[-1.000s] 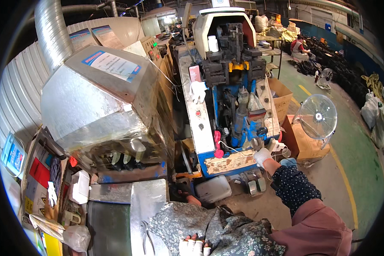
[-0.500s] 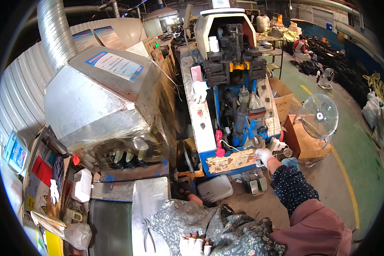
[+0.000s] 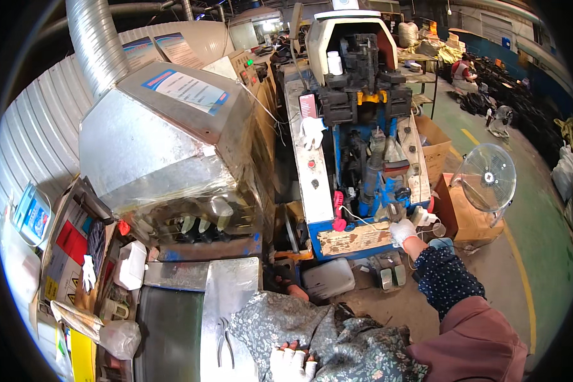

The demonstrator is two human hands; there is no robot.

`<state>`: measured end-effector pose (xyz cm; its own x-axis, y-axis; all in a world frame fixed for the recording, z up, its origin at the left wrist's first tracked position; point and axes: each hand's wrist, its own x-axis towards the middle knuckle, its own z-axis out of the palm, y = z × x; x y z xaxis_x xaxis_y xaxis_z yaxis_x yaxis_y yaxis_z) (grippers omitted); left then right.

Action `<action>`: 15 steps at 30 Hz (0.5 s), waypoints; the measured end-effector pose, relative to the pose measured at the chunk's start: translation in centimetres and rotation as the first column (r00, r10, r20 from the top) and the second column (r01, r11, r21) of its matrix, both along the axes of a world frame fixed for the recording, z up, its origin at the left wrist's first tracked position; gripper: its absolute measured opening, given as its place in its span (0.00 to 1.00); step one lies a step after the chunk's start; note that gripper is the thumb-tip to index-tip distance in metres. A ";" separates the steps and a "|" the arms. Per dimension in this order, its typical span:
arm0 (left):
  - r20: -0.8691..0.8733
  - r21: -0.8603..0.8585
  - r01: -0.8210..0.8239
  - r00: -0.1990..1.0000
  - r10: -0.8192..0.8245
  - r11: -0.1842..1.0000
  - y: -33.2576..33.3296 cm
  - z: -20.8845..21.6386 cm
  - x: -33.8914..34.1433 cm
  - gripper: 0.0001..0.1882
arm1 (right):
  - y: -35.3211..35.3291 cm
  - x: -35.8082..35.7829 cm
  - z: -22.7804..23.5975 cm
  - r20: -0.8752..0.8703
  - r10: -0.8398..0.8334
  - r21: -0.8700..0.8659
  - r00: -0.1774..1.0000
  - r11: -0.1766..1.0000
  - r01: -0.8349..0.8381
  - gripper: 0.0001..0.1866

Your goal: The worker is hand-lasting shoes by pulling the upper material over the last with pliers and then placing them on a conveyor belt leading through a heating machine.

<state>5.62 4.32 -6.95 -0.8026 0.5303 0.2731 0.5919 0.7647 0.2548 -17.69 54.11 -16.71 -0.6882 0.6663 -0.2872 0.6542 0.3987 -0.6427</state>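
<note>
My left hand (image 3: 291, 364), in a white glove with bare fingertips, lies with its fingers apart on the dark floral apron (image 3: 337, 334) across my lap. My right arm, in a polka-dotted sleeve cover (image 3: 449, 280), stretches forward. Its white-gloved right hand (image 3: 402, 233) is at the front right corner of a blue-framed machine (image 3: 312, 239), beside a worn wooden board (image 3: 353, 240). The fingers of that hand are too small and partly hidden to show a grip. A pink handheld fan (image 3: 339, 210) with a white cord stands left of it.
A metal-hooded machine (image 3: 153, 146) stands at left, with a dark conveyor belt (image 3: 169, 331) before it. Pliers (image 3: 225, 344) lie on the metal ledge. A floor fan (image 3: 488, 178) stands right, by a cardboard box (image 3: 471, 219). Another person (image 3: 463, 73) sits far right.
The whole view has swung slightly left, so the scene sits further right. My left hand stays on the apron and my right hand stays at the machine's corner.
</note>
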 end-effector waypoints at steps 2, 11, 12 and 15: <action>-0.044 0.035 0.027 0.999 -0.026 0.999 0.4 0.3 -0.4 0.24 | 2.6 0.2 -2.3 -0.010 -0.028 0.000 1.000 1.000 0.028 0.22; -0.079 0.020 -0.003 0.997 0.004 1.000 0.6 0.0 -0.2 0.21 | 1.5 0.3 -1.0 -0.176 -0.048 -0.107 0.983 0.994 0.030 0.17; -0.035 -0.004 -0.008 0.999 0.008 1.000 0.7 0.2 -0.1 0.21 | 1.3 0.4 -0.9 -0.166 -0.032 -0.098 0.986 0.995 0.015 0.17; -0.013 0.024 -0.026 1.000 0.027 0.999 1.0 0.8 -0.2 0.18 | 0.4 0.7 0.1 -0.184 -0.207 -0.481 0.961 0.872 0.095 0.16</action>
